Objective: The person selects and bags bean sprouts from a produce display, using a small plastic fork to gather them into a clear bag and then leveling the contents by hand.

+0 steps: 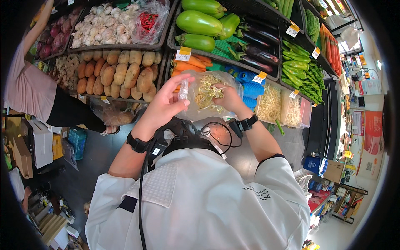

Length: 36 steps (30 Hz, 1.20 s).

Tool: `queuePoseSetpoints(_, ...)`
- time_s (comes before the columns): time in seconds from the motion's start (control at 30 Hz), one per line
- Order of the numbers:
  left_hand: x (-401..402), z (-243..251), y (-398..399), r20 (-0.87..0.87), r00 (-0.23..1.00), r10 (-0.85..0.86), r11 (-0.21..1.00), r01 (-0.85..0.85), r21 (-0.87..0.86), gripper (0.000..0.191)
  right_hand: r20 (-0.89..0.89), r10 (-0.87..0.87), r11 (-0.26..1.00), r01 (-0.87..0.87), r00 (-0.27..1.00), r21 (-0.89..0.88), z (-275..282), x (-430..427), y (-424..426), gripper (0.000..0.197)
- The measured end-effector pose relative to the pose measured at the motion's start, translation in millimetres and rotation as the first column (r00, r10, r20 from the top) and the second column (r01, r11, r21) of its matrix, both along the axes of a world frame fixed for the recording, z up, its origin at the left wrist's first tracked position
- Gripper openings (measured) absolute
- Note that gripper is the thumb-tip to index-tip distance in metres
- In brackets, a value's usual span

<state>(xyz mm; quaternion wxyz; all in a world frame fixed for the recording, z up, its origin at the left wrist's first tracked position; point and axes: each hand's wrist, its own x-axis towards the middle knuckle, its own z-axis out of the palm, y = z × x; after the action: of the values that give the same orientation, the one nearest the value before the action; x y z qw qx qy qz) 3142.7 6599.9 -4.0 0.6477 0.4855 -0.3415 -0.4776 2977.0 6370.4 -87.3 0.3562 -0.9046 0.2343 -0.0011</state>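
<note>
In front of my chest is a clear plastic bag [191, 112] with a clump of bean sprouts [206, 90] in it. My left hand [164, 104] has the gathered edge of the bag between thumb and fingers, on the bag's left side. From the right, my right hand [228, 99] reaches into the bag, its fingertips closed around some sprouts with green-yellow heads. The bag partly covers the carrots [187, 65] and sits beside vegetables in blue netting [251, 89]. Black bands circle both wrists.
Sloping crates hold potatoes [125, 75], garlic [100, 28], green eggplants [200, 23], purple eggplants [259, 56] and green peppers [295, 68]. Tubs of pale sprouts [270, 103] stand to the right. Another person [31, 82] is at the left. A black cable [142, 200] runs down my shirt.
</note>
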Motion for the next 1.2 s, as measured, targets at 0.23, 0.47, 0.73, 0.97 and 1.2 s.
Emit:
queuePoseSetpoints(0.23,-1,-5,1,-0.011,1.0,0.012,1.0,-0.012,-0.004,0.059,0.125,-0.041,0.999,0.045,0.991,-0.031,23,-8,1,0.053)
queuePoseSetpoints(0.47,-7,-2,-1,0.003,1.0,0.007,1.0,-0.007,-0.001,0.06,0.159,-0.035,0.998,0.043,0.987,-0.052,24,-12,-3,0.051)
queuePoseSetpoints(0.73,-9,-2,2,0.006,1.0,0.005,1.0,-0.005,0.0,0.059,0.171,-0.077,0.996,0.081,0.982,-0.02,27,-9,-6,0.051)
queuePoseSetpoints(0.97,-11,-2,3,-0.003,1.0,0.016,1.0,-0.016,-0.005,0.06,0.134,-0.137,0.99,0.129,0.982,0.065,34,-16,1,0.052)
queuePoseSetpoints(1.2,-9,-5,3,0.009,1.0,0.007,1.0,-0.007,-0.026,0.06,0.206,-0.133,0.991,0.126,0.969,0.048,57,-23,14,0.046)
